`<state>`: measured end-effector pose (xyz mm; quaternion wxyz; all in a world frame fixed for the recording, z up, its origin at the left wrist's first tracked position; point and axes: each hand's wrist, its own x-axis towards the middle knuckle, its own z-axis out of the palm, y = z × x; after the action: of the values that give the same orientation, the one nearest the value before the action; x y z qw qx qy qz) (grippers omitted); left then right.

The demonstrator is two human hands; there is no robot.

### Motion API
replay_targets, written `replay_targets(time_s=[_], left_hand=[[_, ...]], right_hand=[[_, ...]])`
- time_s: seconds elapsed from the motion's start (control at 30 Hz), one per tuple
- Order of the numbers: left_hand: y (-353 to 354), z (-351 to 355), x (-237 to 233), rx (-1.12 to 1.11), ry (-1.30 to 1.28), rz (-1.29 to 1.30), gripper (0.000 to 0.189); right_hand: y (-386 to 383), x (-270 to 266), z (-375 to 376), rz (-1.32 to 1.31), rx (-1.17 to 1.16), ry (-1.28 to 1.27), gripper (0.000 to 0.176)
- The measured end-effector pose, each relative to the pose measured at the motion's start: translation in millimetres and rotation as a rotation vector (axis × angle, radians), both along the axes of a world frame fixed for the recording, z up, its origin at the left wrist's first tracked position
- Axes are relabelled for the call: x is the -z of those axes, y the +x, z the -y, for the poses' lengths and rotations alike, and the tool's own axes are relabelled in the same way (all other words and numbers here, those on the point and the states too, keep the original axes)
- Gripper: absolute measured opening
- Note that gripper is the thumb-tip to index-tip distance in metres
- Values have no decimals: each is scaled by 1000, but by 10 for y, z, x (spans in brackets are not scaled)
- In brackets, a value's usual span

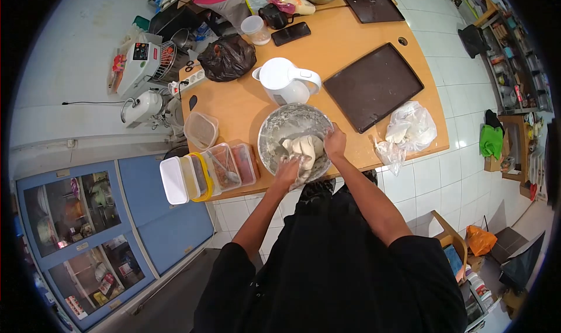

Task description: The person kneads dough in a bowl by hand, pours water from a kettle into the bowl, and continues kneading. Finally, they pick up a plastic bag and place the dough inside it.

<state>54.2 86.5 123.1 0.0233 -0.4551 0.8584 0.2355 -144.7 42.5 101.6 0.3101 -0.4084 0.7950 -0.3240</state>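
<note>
A metal mixing bowl point(273, 127) dusted with flour stands at the front edge of the wooden table. Inside it lies a pale lump of dough point(305, 146), partly folded over. My left hand point(287, 173), floury at the fingers, reaches over the near left rim and grips the dough's left side. On the right, my right hand point(335, 144) is closed around the bowl's rim; some of its fingers are hidden. Just behind the bowl stands a white electric kettle point(280, 76), its handle to the right.
Left of the bowl are several plastic containers point(225, 165) and an open tub point(201, 129). A dark baking tray point(374, 87) and a plastic bag point(412, 125) lie to the right. Farther back are a black bag point(228, 58), a phone point(291, 34) and another person point(225, 0).
</note>
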Motion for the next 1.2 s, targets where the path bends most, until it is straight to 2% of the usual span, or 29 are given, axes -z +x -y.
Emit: replay_targets(time_s=[0.07,0.1,0.17,0.27,0.33,0.43,0.53,0.6,0.67,0.77,0.87,1.13,1.2], left_hand=[[12,12,195,-34,211,123,45],[214,-39,958,-215,197,81,46],[63,74,533,-310,275,-34,44],[7,135,279,-289,36,-75,39],[-172,329,-95,-263,2,317,40],[-184,455,137,-238,-87,274,42],[-161,651,549,-143,15,-7,39],[-170,793,861,-134,78,34,38],[-205,889,888,-142,109,75,35],[-292,982,609,-197,91,112,29],[-285,1070,570,-250,78,101,27],[24,1135,888,-253,102,-22,29],[48,1046,907,-299,175,-11,30]], right_hand=[[-2,0,-7,15,-4,-34,20],[3,-26,-4,8,2,-32,21],[8,-41,-3,-7,12,-26,21],[-1,37,-14,38,6,-80,21],[-2,46,-16,23,7,-50,20],[-5,35,-20,20,5,-61,19],[-8,-35,-25,25,-8,-45,18],[-21,-70,-3,16,-11,-39,18],[-3,-66,-15,4,-5,-49,19],[2,-90,-19,-2,-9,-60,18],[0,-24,-8,3,-4,-14,17],[-23,4,11,-3,-24,-15,18],[4,13,-14,21,-19,-22,19]])
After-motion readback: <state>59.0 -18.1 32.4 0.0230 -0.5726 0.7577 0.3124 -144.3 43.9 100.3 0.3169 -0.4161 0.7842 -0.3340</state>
